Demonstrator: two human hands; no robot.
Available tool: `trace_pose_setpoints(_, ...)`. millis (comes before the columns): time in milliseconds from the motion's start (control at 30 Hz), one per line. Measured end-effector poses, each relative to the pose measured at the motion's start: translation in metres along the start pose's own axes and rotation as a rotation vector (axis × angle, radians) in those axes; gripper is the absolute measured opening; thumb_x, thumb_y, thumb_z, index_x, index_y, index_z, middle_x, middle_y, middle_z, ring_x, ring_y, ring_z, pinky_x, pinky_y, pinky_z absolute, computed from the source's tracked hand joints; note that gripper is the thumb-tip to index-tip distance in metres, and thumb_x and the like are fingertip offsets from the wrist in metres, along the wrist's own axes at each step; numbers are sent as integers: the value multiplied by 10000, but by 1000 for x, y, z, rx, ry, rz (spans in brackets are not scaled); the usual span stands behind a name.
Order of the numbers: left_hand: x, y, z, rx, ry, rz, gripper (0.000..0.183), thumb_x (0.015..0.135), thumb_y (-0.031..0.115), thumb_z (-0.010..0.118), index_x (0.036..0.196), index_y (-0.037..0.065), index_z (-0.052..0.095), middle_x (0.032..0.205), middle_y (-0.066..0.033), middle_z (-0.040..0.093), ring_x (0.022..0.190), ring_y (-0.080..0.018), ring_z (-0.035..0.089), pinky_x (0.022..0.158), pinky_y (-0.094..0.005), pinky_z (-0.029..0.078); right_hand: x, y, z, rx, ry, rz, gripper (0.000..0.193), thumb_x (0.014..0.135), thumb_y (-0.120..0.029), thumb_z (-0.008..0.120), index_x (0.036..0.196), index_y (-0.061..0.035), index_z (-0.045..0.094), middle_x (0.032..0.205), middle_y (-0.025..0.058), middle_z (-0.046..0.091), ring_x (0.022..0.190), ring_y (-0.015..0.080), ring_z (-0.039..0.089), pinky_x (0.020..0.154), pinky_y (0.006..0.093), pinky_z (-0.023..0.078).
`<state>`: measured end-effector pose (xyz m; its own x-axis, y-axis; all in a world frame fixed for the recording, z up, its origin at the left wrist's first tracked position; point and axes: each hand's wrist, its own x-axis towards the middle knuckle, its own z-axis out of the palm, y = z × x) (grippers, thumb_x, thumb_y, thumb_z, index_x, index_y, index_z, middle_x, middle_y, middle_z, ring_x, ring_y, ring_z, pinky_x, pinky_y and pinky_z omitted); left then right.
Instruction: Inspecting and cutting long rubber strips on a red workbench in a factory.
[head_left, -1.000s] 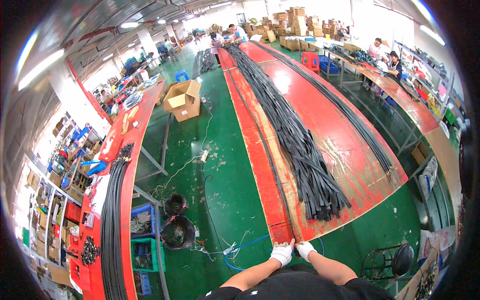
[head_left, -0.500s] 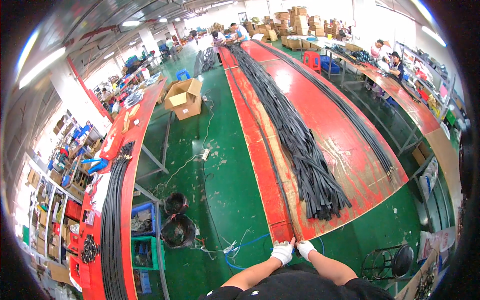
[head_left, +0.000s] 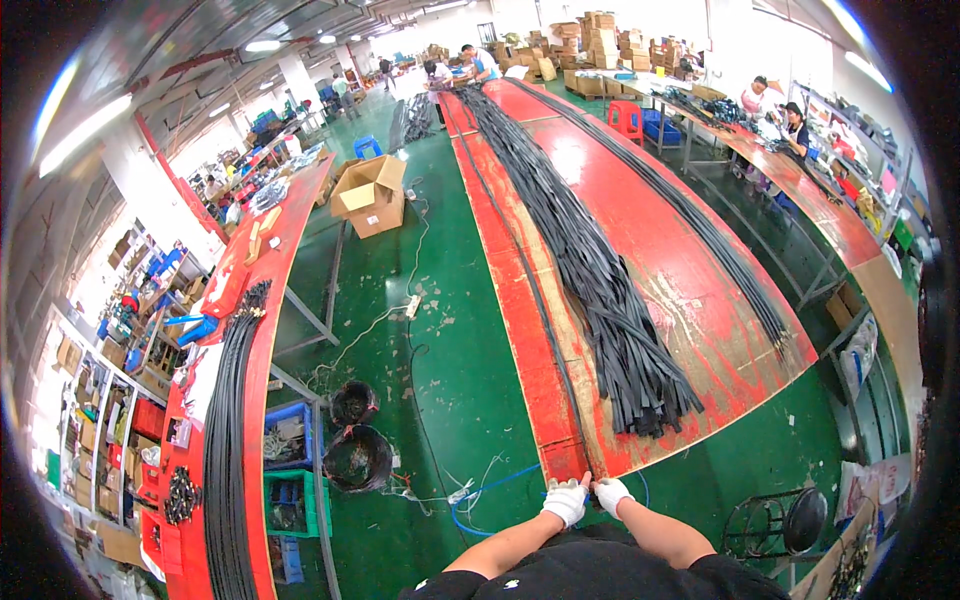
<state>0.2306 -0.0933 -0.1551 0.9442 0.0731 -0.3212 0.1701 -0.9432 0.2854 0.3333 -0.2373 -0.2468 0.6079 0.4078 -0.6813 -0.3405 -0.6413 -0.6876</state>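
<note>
Grip of the left hand point(head_left: 566, 502) and right hand point(head_left: 612, 495) comes together at the near edge of the red desk point(head_left: 620, 190), 2 white gloves side by side with fingers bent inward. From where I stand I can't tell whether they're pinching anything or just resting there; the fingertips are too small to read. Just beyond them, the slim black strand point(head_left: 547, 330) runs up the desk's left side, its near end reaching the gloves. If they do have it, I'd worry about fabric slipping on a smooth surface, or a sideways tug pulling that long run crooked. To its right lies the heap of flat black strips point(head_left: 600, 300), loose ends fanned out; a stray strip could snag a sleeve or cross the strand. Farther right, the narrower black bundle point(head_left: 700, 230) seems safely apart. Down on the floor, the blue hose point(head_left: 500, 482) loops near the person, and a careless step could catch it.
</note>
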Motion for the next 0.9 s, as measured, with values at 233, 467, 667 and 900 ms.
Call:
trace_pose_setpoints(233, -1, 2, 0, -2, 16, 2, 647, 961, 174, 487, 1600, 113, 409, 1240, -203, 693, 1103, -372, 701, 1103, -645, 380, -12, -11, -4, -105, 26, -35, 400, 1032, -325, 611, 1177, 31, 723, 1087, 202, 760, 969, 293, 711, 848, 398, 540)
trace_pose_setpoints(467, -2, 0, 1, 6, 11, -17, 638, 963, 170, 482, 1595, 112, 415, 1234, -206, 695, 1089, -376, 706, 1097, -648, 386, -20, -23, -2, -89, -15, -15, 392, 1030, -315, 606, 1169, 32, 721, 1057, 201, 759, 939, 287, 708, 830, 396, 539)
trace_pose_setpoints(667, 1, 1, 6, -5, 35, -9, 634, 967, 175, 482, 1594, 110, 416, 1238, -210, 693, 1089, -384, 705, 1094, -658, 387, -9, -12, -4, -34, -33, -13, 387, 1029, -309, 608, 1158, 37, 723, 1042, 194, 759, 924, 269, 704, 812, 393, 534)
trace_pose_setpoints(900, -1, -3, 5, -5, 21, -19, 638, 963, 181, 489, 1593, 109, 411, 1238, -208, 693, 1085, -377, 708, 1087, -655, 386, -17, -20, 0, -7, -28, -2, 384, 1024, -310, 621, 1156, 34, 728, 1040, 185, 761, 915, 263, 694, 820, 396, 532)
